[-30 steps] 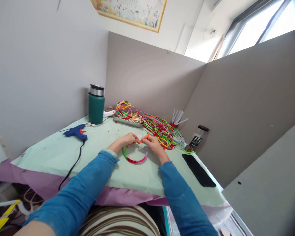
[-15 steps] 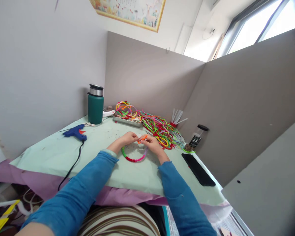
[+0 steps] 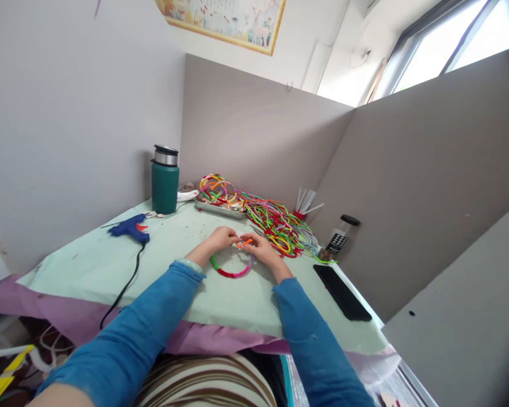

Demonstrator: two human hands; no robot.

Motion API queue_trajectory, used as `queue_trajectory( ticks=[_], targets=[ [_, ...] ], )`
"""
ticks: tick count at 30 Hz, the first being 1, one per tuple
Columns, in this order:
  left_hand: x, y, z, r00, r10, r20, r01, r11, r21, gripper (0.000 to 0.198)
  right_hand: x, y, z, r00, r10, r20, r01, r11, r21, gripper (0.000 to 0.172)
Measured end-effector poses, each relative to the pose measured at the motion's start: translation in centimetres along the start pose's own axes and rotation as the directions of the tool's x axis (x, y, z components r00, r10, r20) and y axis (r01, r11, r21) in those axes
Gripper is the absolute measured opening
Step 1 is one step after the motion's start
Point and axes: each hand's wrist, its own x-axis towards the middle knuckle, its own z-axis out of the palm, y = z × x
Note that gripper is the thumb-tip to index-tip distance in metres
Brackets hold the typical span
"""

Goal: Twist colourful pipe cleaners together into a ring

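Note:
A ring wrapped in fuzzy pipe cleaner [image 3: 230,275], with green, red, pink and lavender sections, is held just over the table in front of me. My left hand [image 3: 223,239] pinches its far left part, fingers closed. Between my hands an orange pipe cleaner [image 3: 245,243] bends at the top of the ring. My right hand [image 3: 259,249] has its fingers closed on this orange piece, by the ring's far right side. My fingers hide the exact contact and the ring's far edge.
A blue glue gun [image 3: 131,228] with a black cord lies left, near a green flask [image 3: 165,183]. Behind my hands are a metal tray [image 3: 220,210], a heap of colourful pipe cleaners [image 3: 275,223] and scissors [image 3: 257,230]. A black phone [image 3: 341,293] and a jar [image 3: 339,237] are right.
My right fingers have shifted slightly, and the orange pipe cleaner now lies lower and flatter between my hands. My left hand has hardly moved.

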Motion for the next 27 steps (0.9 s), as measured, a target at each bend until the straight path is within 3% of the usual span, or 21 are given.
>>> queue_trajectory(
  ticks=[13,21,27],
  targets=[
    [-0.2,0.0,0.1,0.991,0.115,-0.072,-0.105,0.985,0.134,0.030,-0.4,-1.2,-0.3,0.995,0.091,0.041,-0.095,0.991,0.097,0.032],
    [-0.9,0.5,-0.3,0.990,0.120,-0.074,-0.107,0.981,0.161,0.031,-0.4,-1.4,-0.4,0.989,0.136,0.060,-0.144,0.978,0.152,0.032],
    [-0.6,0.5,-0.1,0.979,0.166,-0.117,-0.158,0.985,0.072,0.038,0.0,-0.3,-0.5,0.973,0.225,-0.046,-0.206,0.945,0.255,0.038]
  ],
)
